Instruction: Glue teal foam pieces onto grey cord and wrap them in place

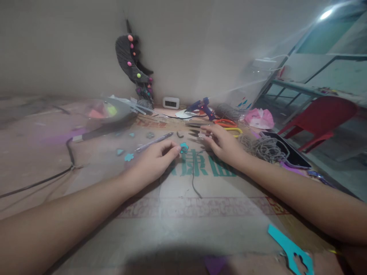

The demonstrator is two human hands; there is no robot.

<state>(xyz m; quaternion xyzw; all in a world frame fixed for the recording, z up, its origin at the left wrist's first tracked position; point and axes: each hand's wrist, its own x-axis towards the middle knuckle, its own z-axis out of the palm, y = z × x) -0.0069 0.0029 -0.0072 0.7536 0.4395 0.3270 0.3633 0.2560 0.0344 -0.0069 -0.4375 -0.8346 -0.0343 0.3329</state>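
My left hand [160, 154] is closed in a pinch on a small teal flower [184, 148], which has a greyish piece on its middle. Over the yellow-handled scissors [235, 132] lies my right hand [220, 143], its thumb and index finger apart. The scissors' blades point left past the fingertips; whether the hand touches them I cannot tell. A short grey cord [194, 175] trails on the board between the hands. Left of my left hand lie a pen [155, 141], another teal flower [129, 157] and a teal cutout [119, 152].
Orange-handled scissors [226, 122], a blue glue gun [200, 105] and a small clock [171, 102] stand towards the wall. Tangled grey yarn [268, 148] and a phone-like dark device [295, 152] lie right. A teal offcut [292, 248] sits in front. A black cable [37, 184] crosses the left.
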